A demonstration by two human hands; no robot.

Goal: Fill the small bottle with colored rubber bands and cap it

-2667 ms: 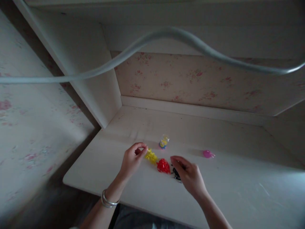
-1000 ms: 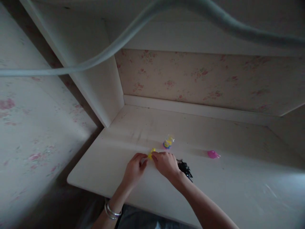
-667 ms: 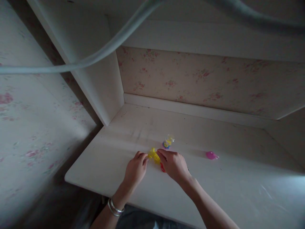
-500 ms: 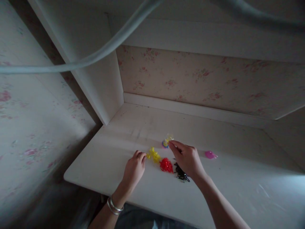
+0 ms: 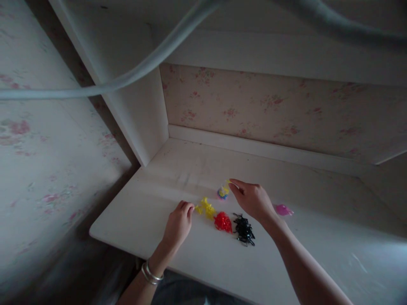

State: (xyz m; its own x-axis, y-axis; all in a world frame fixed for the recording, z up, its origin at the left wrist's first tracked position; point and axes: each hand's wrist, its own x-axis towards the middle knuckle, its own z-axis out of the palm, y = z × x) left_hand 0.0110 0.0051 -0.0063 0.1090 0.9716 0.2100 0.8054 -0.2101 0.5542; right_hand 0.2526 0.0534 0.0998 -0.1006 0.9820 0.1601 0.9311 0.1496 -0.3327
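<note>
Three small piles lie in a row on the white desk [image 5: 190,262]: a yellow pile [image 5: 206,209], a red pile [image 5: 223,222] and a black pile [image 5: 244,229]. My left hand [image 5: 178,222] rests on the desk with its fingers curled, fingertips just left of the yellow pile; what it holds, if anything, is hidden. My right hand [image 5: 251,201] reaches over the piles, its thumb and forefinger pinched at the top of a small clear container [image 5: 222,192] with yellow and blue inside.
A pink object [image 5: 282,209] lies to the right of my right hand. A white side panel [image 5: 133,114] stands at the left and flowered wallpaper [image 5: 270,106] lines the back. A grey cable [image 5: 152,63] hangs across the top.
My right hand left the yellow pile and moved back and right to the small container, uncovering the red and black piles. My left hand stayed beside the yellow pile.
</note>
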